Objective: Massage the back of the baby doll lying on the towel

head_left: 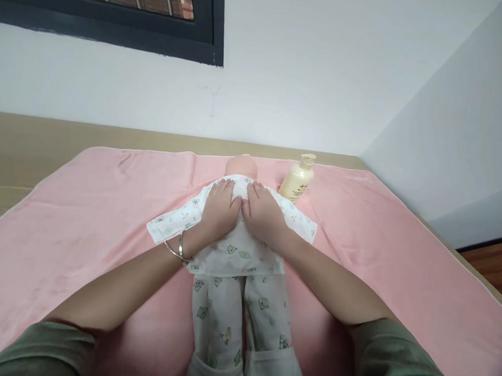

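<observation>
A baby doll [229,303] in a white printed top and trousers lies stretched out in the middle, its bare head [241,166] pointing away from me. No facial features show on it. My left hand [222,208] rests flat on the left side of the doll's upper body. Beside it, my right hand [265,212] lies flat on the right side, with the two thumbs close together at the midline. Both hands have their fingers stretched out over the cloth and hold nothing. The doll's sleeves spread out to either side, and its hands are hidden.
A cream pump bottle [297,180] stands tilted in view to the right of the doll's head. Under everything lies a pink blanket [369,243] on a tan surface [11,150]. White walls and a dark-framed window [212,25] bound the far side.
</observation>
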`<state>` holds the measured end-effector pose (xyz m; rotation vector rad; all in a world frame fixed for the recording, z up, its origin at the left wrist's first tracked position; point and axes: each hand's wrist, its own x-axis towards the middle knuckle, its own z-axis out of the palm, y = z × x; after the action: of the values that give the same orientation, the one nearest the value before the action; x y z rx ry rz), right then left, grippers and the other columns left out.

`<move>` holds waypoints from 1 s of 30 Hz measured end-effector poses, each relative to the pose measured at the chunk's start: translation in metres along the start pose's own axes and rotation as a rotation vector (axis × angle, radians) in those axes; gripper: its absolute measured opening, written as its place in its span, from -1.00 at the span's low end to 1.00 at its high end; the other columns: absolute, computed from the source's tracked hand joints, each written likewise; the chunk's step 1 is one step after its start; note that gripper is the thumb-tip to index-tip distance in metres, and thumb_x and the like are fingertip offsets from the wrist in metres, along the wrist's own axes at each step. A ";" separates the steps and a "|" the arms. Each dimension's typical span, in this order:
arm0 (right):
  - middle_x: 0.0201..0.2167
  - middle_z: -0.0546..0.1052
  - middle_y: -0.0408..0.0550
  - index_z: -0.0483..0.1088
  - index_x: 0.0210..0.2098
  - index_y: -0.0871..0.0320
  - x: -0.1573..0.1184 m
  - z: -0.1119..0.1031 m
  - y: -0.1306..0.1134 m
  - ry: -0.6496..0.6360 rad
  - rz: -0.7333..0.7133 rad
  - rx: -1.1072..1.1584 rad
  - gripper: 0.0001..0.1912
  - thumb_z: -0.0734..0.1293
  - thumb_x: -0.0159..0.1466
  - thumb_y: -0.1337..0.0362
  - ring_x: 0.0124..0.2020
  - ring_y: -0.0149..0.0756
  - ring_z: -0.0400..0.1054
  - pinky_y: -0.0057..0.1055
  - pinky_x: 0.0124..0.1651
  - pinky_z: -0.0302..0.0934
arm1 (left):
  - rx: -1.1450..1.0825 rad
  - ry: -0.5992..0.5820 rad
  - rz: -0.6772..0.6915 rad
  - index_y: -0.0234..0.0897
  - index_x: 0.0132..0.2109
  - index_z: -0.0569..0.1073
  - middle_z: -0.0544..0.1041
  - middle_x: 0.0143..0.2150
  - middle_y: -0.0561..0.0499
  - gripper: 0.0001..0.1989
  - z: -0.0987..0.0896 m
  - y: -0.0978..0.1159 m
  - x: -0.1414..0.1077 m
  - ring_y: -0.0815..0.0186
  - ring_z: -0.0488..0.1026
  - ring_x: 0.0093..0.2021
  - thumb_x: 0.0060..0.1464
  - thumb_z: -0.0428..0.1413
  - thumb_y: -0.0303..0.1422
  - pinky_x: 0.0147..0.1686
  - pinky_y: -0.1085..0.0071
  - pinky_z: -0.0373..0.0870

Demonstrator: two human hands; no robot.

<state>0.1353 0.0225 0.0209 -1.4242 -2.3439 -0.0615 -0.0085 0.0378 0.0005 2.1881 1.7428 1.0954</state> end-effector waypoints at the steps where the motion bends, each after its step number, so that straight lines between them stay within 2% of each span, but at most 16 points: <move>1: 0.30 0.31 0.52 0.21 0.29 0.60 -0.007 -0.001 -0.007 0.027 -0.038 -0.037 -0.42 0.05 0.44 0.27 0.39 0.18 0.15 0.05 0.43 0.02 | 0.004 -0.021 -0.008 -0.41 0.08 0.44 0.51 0.12 -0.30 -0.58 -0.004 -0.001 0.005 -0.05 0.40 0.21 0.22 -0.14 -0.32 0.29 -0.04 0.27; 3: 0.30 0.32 0.51 0.23 0.29 0.56 -0.015 -0.003 -0.016 0.064 -0.119 -0.068 -0.44 0.06 0.44 0.28 0.39 0.17 0.15 0.05 0.43 0.02 | 0.023 -0.045 -0.031 -0.37 0.01 0.46 0.54 0.05 -0.30 -0.62 -0.010 -0.001 0.010 -0.05 0.44 0.13 0.24 -0.16 -0.32 0.21 -0.05 0.34; 5: 0.29 0.35 0.44 0.27 0.27 0.49 -0.012 -0.004 -0.014 0.052 -0.153 -0.033 -0.47 0.06 0.42 0.32 0.39 0.11 0.16 0.03 0.43 0.04 | 0.075 -0.054 -0.005 -0.38 -0.04 0.46 0.55 0.00 -0.33 -0.64 -0.014 0.002 0.008 -0.07 0.47 0.09 0.25 -0.17 -0.35 0.16 -0.07 0.38; 8: 0.33 0.33 0.32 0.26 0.29 0.42 0.007 -0.004 0.006 -0.030 -0.073 0.092 -0.46 0.08 0.38 0.32 0.40 0.03 0.15 0.03 0.42 0.06 | 0.177 -0.027 0.164 -0.46 -0.02 0.46 0.53 0.01 -0.42 -0.63 -0.012 0.012 -0.009 -0.13 0.45 0.12 0.24 -0.19 -0.45 0.17 -0.11 0.35; 11: 0.38 0.25 0.31 0.16 0.35 0.45 0.024 -0.003 0.025 -0.085 0.018 0.152 -0.39 0.09 0.40 0.22 0.43 0.03 0.09 0.04 0.44 0.00 | 0.243 0.018 0.299 -0.58 0.12 0.40 0.46 0.14 -0.48 -0.57 -0.008 0.020 -0.027 -0.14 0.35 0.27 0.20 -0.16 -0.51 0.27 -0.12 0.26; 14: 0.34 0.31 0.38 0.18 0.32 0.51 0.021 -0.003 0.021 -0.060 0.035 0.088 -0.39 0.06 0.43 0.21 0.39 0.07 0.16 0.04 0.41 0.04 | 0.225 -0.015 0.357 -0.60 0.12 0.40 0.46 0.16 -0.47 -0.56 -0.008 0.018 -0.026 -0.10 0.32 0.31 0.18 -0.16 -0.53 0.33 -0.08 0.22; 16: 0.28 0.37 0.44 0.23 0.28 0.55 0.008 -0.005 0.007 -0.018 0.007 -0.003 -0.43 0.04 0.43 0.25 0.34 0.12 0.22 0.06 0.38 0.09 | 0.179 -0.056 0.308 -0.51 0.03 0.45 0.51 0.10 -0.42 -0.61 -0.011 0.012 -0.014 -0.07 0.39 0.24 0.19 -0.18 -0.51 0.29 -0.06 0.28; 19: 0.22 0.40 0.53 0.25 0.25 0.61 -0.012 -0.006 -0.012 0.017 -0.045 -0.134 -0.45 0.05 0.43 0.31 0.29 0.18 0.28 0.04 0.35 0.14 | 0.145 -0.107 0.104 -0.40 -0.08 0.46 0.56 -0.02 -0.35 -0.67 -0.017 0.004 0.006 -0.04 0.49 0.09 0.23 -0.18 -0.43 0.16 -0.04 0.41; 21: 0.20 0.43 0.51 0.27 0.24 0.60 -0.015 -0.007 -0.016 0.020 -0.072 -0.158 -0.46 0.05 0.42 0.33 0.27 0.16 0.31 0.02 0.35 0.14 | 0.158 -0.104 0.039 -0.37 -0.11 0.45 0.56 -0.06 -0.33 -0.68 -0.019 0.003 0.012 -0.04 0.50 0.05 0.25 -0.19 -0.40 0.13 -0.03 0.43; 25: 0.23 0.43 0.37 0.32 0.21 0.48 0.005 -0.007 0.006 -0.009 -0.043 -0.013 -0.49 0.08 0.42 0.27 0.30 0.07 0.27 -0.03 0.36 0.15 | 0.224 -0.047 0.157 -0.37 -0.13 0.45 0.55 -0.07 -0.34 -0.68 -0.016 0.011 -0.003 -0.07 0.47 0.09 0.26 -0.18 -0.41 0.15 -0.03 0.39; 28: 0.20 0.46 0.33 0.35 0.15 0.43 0.022 -0.008 0.022 -0.051 0.027 0.067 -0.52 0.08 0.43 0.21 0.27 0.02 0.31 -0.10 0.32 0.20 | 0.257 -0.009 0.240 -0.49 -0.01 0.44 0.51 0.05 -0.42 -0.63 -0.011 0.018 -0.017 -0.10 0.42 0.17 0.28 -0.18 -0.39 0.22 -0.02 0.32; 30: 0.17 0.48 0.34 0.36 0.13 0.43 0.022 -0.009 0.022 -0.051 0.043 0.044 -0.52 0.07 0.44 0.21 0.24 0.03 0.33 -0.10 0.30 0.21 | 0.246 0.008 0.254 -0.52 0.04 0.43 0.49 0.10 -0.44 -0.61 -0.009 0.019 -0.019 -0.10 0.38 0.21 0.29 -0.19 -0.39 0.27 -0.02 0.27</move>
<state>0.1481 0.0501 0.0330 -1.4705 -2.3401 0.0382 -0.0002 0.0120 0.0091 2.6155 1.7199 0.9830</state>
